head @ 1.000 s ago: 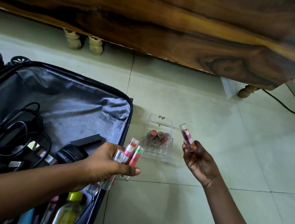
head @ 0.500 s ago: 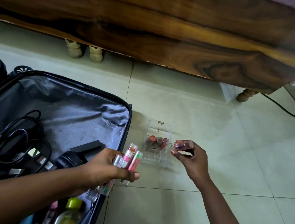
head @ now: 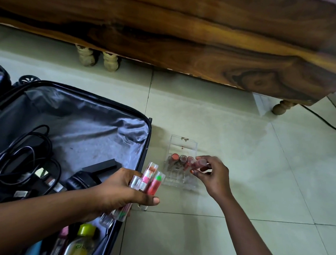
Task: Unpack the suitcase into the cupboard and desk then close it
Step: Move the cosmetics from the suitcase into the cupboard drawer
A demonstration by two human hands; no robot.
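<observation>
Glossy clear-plastic organiser point(head: 183, 146); sheeny grey cloth suitcase lining point(head: 86, 134); polished wood furniture point(head: 198, 39); smooth floor tiles point(head: 261, 161).

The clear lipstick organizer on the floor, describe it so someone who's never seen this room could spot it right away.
Start at the open black suitcase on the tiled floor; just off its right edge, toward the wooden furniture, stands the clear lipstick organizer. It is the only transparent box there, with lipsticks upright in its slots.
</observation>
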